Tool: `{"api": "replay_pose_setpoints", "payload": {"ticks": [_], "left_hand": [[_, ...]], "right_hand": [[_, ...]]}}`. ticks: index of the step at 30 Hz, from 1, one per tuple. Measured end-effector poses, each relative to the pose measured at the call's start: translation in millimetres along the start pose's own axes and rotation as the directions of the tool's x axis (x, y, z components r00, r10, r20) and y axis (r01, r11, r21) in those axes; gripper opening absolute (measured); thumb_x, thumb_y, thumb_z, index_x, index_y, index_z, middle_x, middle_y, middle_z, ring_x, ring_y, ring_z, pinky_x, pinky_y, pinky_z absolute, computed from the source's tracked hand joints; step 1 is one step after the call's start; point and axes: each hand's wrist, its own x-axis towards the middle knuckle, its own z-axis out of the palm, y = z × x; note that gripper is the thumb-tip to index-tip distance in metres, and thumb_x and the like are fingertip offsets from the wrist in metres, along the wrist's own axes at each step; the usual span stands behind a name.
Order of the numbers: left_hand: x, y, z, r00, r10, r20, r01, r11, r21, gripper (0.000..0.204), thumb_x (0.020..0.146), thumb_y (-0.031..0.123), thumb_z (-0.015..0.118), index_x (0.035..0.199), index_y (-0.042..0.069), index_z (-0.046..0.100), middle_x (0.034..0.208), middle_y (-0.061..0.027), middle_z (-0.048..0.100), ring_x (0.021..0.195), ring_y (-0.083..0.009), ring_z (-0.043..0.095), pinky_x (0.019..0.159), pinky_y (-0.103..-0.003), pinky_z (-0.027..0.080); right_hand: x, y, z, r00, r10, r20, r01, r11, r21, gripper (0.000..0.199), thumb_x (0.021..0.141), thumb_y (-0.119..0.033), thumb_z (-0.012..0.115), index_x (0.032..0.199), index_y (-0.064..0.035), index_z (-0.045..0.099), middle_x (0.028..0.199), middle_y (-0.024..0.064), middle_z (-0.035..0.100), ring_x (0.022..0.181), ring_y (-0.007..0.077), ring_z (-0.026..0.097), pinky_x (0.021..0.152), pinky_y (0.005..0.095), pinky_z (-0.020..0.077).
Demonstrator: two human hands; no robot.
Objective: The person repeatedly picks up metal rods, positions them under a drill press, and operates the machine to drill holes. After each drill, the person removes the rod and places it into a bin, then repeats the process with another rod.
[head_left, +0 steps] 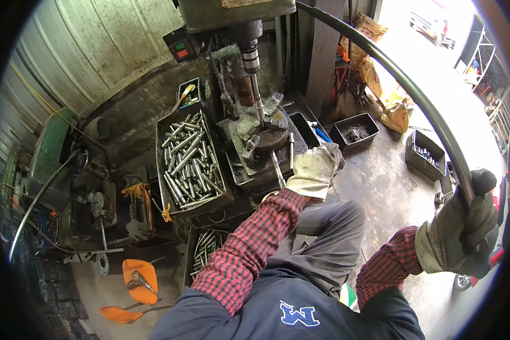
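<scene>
My right hand (462, 229), in a grey glove, is wrapped round the end of a long curved black lever (402, 82). This lever runs up to the drill press (241, 14). Beside the machine's table, my left hand (316, 170) wears a pale glove; its fingers are curled together and pressed close, and what they hold, if anything, is hidden. Just left of that glove stands a slim metal pin (292, 150), with a metal rod (278, 170) tilted nearby. The drill chuck (251, 59) carries a long bit (258, 102) that reaches down into the chip-covered fixture (260, 127).
A tray (228, 198) heaped with metal pins stands left of the press, above a second bin of pins (205, 249). At right are a black bin of chips (354, 130) and a bin of parts (426, 156). An orange chair (140, 280) sits lower left.
</scene>
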Motion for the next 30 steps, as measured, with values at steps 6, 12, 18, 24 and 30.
{"api": "replay_pose_setpoints", "payload": {"ticks": [6, 12, 18, 24, 30], "left_hand": [[1, 0, 1, 0.999, 0.028, -0.036, -0.023, 0.99, 0.137, 0.04, 0.112, 0.051, 0.06, 0.106, 0.023, 0.088, 0.092, -0.0135, 0.085, 0.082, -0.037, 0.084, 0.076, -0.054, 0.067], [-2, 2, 0, 0.998, 0.034, -0.054, -0.024, 0.983, 0.184, 0.037, 0.111, 0.051, 0.062, 0.116, 0.024, 0.088, 0.093, -0.0137, 0.085, 0.084, -0.0362, 0.084, 0.078, -0.052, 0.067], [-2, 2, 1, 0.998, 0.017, -0.061, -0.007, 0.986, 0.165, 0.034, 0.11, 0.048, 0.067, 0.115, 0.022, 0.088, 0.094, -0.0151, 0.085, 0.084, -0.0357, 0.084, 0.078, -0.05, 0.067], [-3, 10, -7, 0.997, -0.081, -0.013, 0.081, 0.997, -0.02, 0.029, 0.108, 0.039, 0.075, 0.117, 0.014, 0.088, 0.101, -0.014, 0.087, 0.09, -0.0332, 0.085, 0.081, -0.044, 0.067], [-6, 18, -17, 0.992, -0.121, 0.045, 0.123, 0.992, -0.038, 0.034, 0.109, 0.039, 0.074, 0.126, 0.013, 0.087, 0.105, -0.0179, 0.086, 0.097, -0.0336, 0.085, 0.089, -0.044, 0.066]], "right_hand": [[-14, 13, -6, 0.997, 0.007, 0.072, -0.017, 0.989, 0.148, 0.032, 0.071, -0.015, 0.059, 0.051, -0.0231, 0.035, 0.051, -0.006, 0.031, 0.055, 0.0119, 0.032, 0.127, 0.0529, 0.0386], [-27, 10, -34, 0.997, -0.05, 0.063, 0.054, 0.995, -0.08, 0.03, 0.075, -0.024, 0.062, 0.054, -0.0233, 0.041, 0.055, -0.0074, 0.035, 0.058, 0.0097, 0.036, 0.129, 0.049, 0.037], [-31, -9, -95, 0.995, 0.026, 0.091, -0.028, 0.999, 0.017, 0.035, 0.098, -0.03, 0.059, 0.067, -0.0207, 0.048, 0.057, -0.0074, 0.036, 0.057, 0.0057, 0.037, 0.122, 0.0409, 0.0397], [-50, -12, -123, 0.998, 0.015, 0.065, -0.011, 0.998, -0.067, 0.033, 0.097, -0.031, 0.063, 0.068, -0.0203, 0.051, 0.059, -0.0065, 0.039, 0.059, 0.008, 0.041, 0.119, 0.0414, 0.042], [-62, -13, -127, 0.999, 0.023, 0.042, -0.019, 0.996, -0.084, 0.031, 0.096, -0.032, 0.066, 0.07, -0.02, 0.054, 0.061, -0.0056, 0.043, 0.061, 0.0102, 0.045, 0.115, 0.042, 0.0443]]}}
